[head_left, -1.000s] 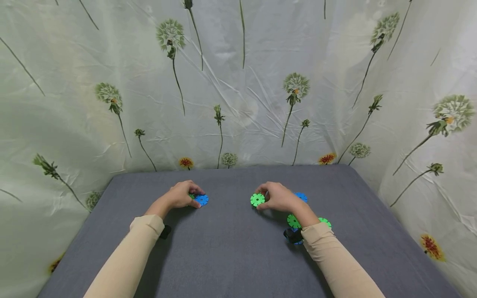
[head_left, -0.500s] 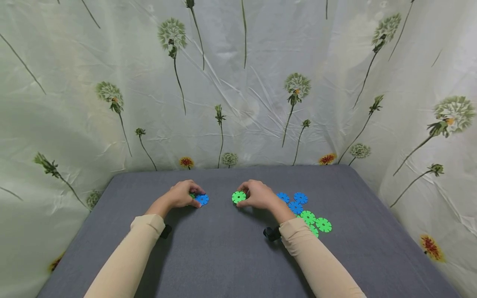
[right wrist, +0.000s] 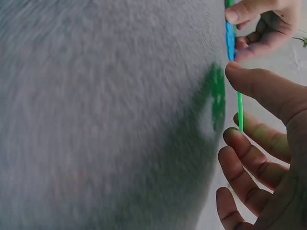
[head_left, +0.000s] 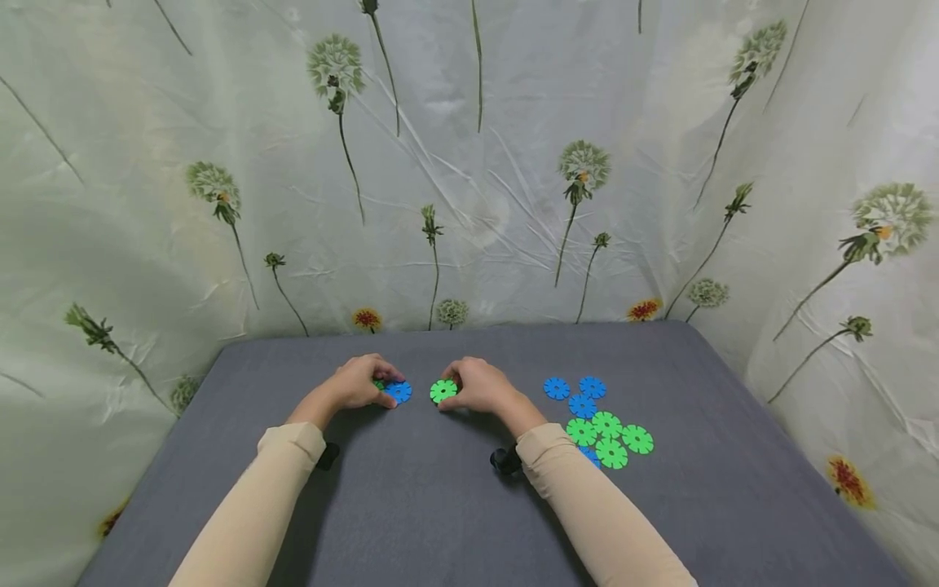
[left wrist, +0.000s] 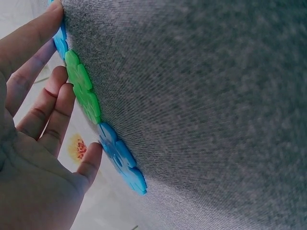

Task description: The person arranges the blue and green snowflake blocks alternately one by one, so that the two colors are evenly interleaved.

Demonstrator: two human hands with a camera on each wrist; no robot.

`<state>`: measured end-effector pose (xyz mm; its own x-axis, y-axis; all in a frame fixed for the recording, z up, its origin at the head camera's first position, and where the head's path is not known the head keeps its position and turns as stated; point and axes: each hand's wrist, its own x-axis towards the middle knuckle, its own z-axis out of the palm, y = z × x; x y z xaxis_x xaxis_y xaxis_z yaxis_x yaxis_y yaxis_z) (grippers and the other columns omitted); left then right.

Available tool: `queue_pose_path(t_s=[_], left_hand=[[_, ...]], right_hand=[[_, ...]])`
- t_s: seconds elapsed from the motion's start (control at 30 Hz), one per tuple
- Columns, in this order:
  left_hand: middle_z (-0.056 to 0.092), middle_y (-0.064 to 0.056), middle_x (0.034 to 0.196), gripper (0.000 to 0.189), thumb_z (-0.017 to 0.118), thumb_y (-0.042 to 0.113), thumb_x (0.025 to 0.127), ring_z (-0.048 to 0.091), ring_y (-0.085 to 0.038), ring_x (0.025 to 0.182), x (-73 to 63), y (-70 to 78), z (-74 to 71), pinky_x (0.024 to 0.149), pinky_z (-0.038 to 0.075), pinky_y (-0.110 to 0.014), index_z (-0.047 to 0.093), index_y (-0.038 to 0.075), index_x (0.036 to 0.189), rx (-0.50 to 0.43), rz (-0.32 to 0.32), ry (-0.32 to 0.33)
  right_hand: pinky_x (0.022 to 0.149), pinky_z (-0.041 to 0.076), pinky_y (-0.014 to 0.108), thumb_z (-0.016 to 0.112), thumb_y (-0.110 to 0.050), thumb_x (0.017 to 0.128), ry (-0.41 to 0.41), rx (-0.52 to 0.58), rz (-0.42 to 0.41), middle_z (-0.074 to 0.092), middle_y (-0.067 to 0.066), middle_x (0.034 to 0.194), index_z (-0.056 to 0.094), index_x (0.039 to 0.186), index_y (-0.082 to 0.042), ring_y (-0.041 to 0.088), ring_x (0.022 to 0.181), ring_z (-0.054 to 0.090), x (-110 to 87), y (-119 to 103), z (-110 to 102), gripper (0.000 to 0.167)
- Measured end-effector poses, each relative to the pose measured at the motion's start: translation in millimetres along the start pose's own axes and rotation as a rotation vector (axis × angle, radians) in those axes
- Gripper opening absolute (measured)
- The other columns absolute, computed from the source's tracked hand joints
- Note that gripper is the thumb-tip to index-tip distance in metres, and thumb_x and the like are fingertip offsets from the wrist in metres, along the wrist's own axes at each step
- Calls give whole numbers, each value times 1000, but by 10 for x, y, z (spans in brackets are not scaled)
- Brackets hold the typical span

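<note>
In the head view my left hand (head_left: 358, 382) rests at the table's left-centre, thumb and index finger at opposite edges of a blue notched building disc (head_left: 398, 392). The left wrist view shows that blue disc (left wrist: 61, 42) at the fingertips, with a green disc (left wrist: 83, 87) and a second blue disc (left wrist: 122, 157) in a row under the palm, flat on the cloth. My right hand (head_left: 480, 386) pinches a green notched disc (head_left: 443, 391) by its edge, a short gap right of the blue one. In the right wrist view this green disc (right wrist: 240, 112) appears edge-on, raised above its green reflection on the cloth.
A grey cloth-covered table (head_left: 440, 505) fills the lower scene. Right of my right forearm lie several loose discs, blue ones (head_left: 583, 406) behind and green ones (head_left: 606, 425) nearer; one blue disc is partly hidden by the sleeve. A dandelion-print curtain (head_left: 506, 269) hangs behind.
My right hand has carried the green disc leftward toward the left hand, uncovering more of the loose discs on the right. The left hand has stayed in place.
</note>
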<state>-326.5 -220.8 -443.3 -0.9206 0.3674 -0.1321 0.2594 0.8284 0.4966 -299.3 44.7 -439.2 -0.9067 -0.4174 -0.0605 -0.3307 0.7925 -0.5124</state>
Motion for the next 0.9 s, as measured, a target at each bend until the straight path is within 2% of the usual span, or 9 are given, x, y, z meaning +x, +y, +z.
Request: queue_pose_path(t_s=[0.17,0.4,0.73,0.9], left_hand=[[68,-10,127,41,94,24,85,63,-35,124,-25,-6,3,106,50,-58,82,18,124,-24,3,-1],[67,-8,127,40,93,23,85,63,-32,123,-13,-7,12,106,51,-57,82,19,123,-42,-8,1],[68,-9,129,40,94,22,85,62,-33,124,-4,-23,8,106,50,-57,82,18,123,-54,7,-2],[68,-10,129,41,95,23,84,63,-34,124,-8,-36,4,106,52,-57,82,17,123,-52,14,-4]], right_hand=[[77,50,31,89,-36,91,-10,-25,6,69,2,106,77,128,-14,13,89,59,54,-75,74,45],[76,47,30,88,-38,91,-1,-56,25,66,0,103,77,128,-16,11,86,55,116,-142,139,44],[83,52,38,89,-42,90,28,-62,40,69,2,109,78,128,-18,14,94,60,154,-188,197,46],[85,52,41,88,-44,90,37,-65,53,68,1,107,77,128,-20,15,93,60,180,-210,215,47]])
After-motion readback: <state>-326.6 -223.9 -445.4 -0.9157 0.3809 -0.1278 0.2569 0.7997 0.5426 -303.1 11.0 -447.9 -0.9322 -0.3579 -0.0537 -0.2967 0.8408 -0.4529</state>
